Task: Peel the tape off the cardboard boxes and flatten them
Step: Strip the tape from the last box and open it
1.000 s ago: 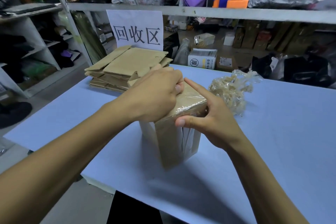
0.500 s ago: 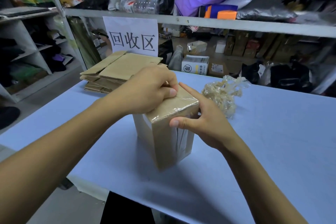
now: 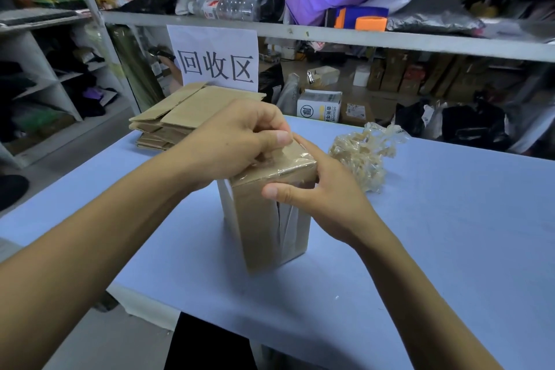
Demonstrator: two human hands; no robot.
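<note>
A tall brown cardboard box (image 3: 264, 228) stands upright on the blue table (image 3: 435, 234), its top and sides wrapped in clear tape. My left hand (image 3: 237, 138) lies over the box's top with fingers curled, thumb and fingertips pinching at the tape on the top face. My right hand (image 3: 324, 189) holds the box's upper right side, thumb across the near face and fingers round the far edge. A crumpled wad of peeled tape (image 3: 365, 153) lies on the table just right of the box.
A stack of flattened cardboard (image 3: 183, 117) sits at the table's far left, under a white paper sign (image 3: 214, 57) with black characters. Cluttered shelves (image 3: 330, 33) run behind the table. The table's near edge is close to my body.
My right index finger, earlier stretched out across the box top, has curled round the far edge. My left hand stays on top, thumb now pressed at the tape. The view shifted slightly.
</note>
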